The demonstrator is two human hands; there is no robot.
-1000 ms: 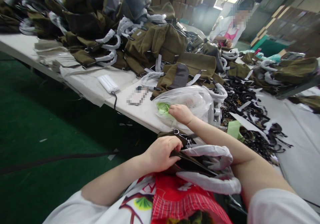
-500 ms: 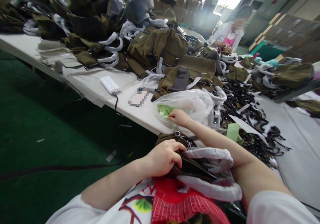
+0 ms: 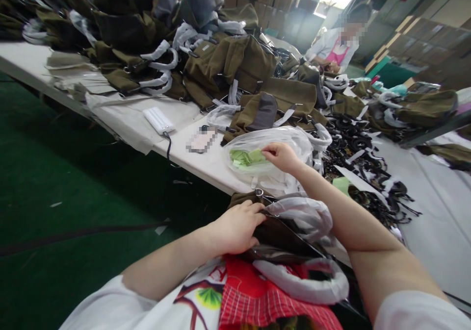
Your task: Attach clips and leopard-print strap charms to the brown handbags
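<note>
Resting on white table [image 3: 211, 163] over green floor [image 3: 110, 188], translucent bag [image 3: 257, 139]

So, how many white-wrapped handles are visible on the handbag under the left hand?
2. The far handle rises on the handbag's far side, near the right forearm; the near handle shows against the red checked cloth. Another could be hidden.
</note>
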